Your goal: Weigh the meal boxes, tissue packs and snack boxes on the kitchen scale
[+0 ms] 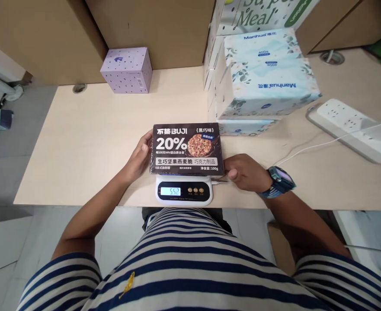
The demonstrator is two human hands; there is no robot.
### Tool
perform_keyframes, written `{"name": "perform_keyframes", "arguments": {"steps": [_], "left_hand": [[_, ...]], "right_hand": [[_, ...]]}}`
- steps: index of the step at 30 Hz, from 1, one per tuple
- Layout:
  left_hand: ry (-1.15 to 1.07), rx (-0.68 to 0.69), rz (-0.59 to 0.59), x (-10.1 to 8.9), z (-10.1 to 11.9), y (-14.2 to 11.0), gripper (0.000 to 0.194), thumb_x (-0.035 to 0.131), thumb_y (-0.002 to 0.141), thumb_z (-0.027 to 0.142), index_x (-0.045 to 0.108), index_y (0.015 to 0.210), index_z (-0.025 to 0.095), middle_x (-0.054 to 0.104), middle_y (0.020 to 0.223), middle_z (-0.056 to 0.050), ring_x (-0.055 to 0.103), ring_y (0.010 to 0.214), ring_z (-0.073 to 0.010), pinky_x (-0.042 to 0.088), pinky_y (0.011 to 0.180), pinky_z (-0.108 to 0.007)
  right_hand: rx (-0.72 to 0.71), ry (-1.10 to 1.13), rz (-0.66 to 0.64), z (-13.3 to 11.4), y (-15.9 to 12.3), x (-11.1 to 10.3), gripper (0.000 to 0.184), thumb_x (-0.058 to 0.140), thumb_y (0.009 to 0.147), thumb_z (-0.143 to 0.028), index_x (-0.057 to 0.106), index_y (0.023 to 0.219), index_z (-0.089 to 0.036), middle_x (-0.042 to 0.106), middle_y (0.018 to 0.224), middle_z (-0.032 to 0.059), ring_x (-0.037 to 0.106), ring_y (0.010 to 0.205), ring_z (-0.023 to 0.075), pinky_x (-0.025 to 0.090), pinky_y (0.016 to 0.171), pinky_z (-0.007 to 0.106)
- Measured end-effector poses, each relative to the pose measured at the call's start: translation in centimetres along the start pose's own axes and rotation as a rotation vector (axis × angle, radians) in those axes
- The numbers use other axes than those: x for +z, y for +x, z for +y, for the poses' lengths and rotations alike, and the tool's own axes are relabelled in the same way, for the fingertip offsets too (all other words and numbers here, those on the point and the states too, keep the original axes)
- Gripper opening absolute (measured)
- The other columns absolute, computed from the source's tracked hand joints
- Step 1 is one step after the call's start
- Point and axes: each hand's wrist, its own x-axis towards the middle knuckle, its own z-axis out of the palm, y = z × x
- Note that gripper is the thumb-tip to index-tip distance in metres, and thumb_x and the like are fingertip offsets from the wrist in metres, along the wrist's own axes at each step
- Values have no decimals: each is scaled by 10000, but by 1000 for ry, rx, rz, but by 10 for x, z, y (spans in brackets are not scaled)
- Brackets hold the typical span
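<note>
A dark snack box (186, 149) with white lettering and a picture of a nutty oat cookie lies over the white kitchen scale (209, 192). My left hand (140, 157) holds the box by its left edge, thumb in sight and the other fingers partly behind it. From the other side, my right hand (248, 172) grips the lower right edge, its fingertips hidden at the box. The scale's platform is covered. Its lit display (170, 191) shows digits that look like 5.52. Whether the box rests fully on the scale, I cannot tell.
A purple patterned box (128, 71) stands at the back left. Tissue packs (271, 84) are stacked beyond my right hand, beside white cartons (261, 15). A power strip (355, 127) with a white cable lies far right. Brown cardboard (154, 34) lines the table's back.
</note>
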Motion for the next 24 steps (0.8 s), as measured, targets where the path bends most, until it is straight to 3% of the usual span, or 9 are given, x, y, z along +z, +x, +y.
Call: {"name": "perform_keyframes", "arguments": {"steps": [5,9,17,20,24], "left_hand": [[-25,19,20,2,0,1,655,561,1042,746,599,1567,356,504,1745,-38,439,1660,-338,418,1393,-575],[-36,30,20,2,0,2,663,590,1023,758,614,1544,349,521,1729,-42,429,1668,-330,404,1406,-562],[60,-66,96,6,5,3,698,571,1020,780,595,1519,292,582,1660,-107,512,1602,-341,533,1294,-560],[96,-86,169,0,4,5,688,547,1036,768,596,1509,271,609,1625,-130,615,1489,-331,594,1204,-533],[107,-202,205,-18,17,6,725,631,999,760,612,1485,223,619,1604,-170,746,1191,-255,674,978,-411]], "right_hand": [[127,129,78,4,-7,-8,1081,-87,862,-1020,565,650,-183,618,601,83,547,566,146,316,593,306],[156,119,42,7,-7,-6,1082,-82,839,-1042,557,653,-189,628,638,97,557,605,161,314,611,323],[357,131,116,2,-2,-9,1124,-54,831,-1066,634,655,-195,696,683,122,584,618,201,366,643,348],[404,228,142,0,-3,-15,1121,-17,839,-1069,661,644,-197,591,590,100,487,547,176,351,593,347],[442,530,-11,4,-7,-19,1141,-87,829,-1042,663,651,-201,288,464,5,266,454,126,267,518,326]]}}
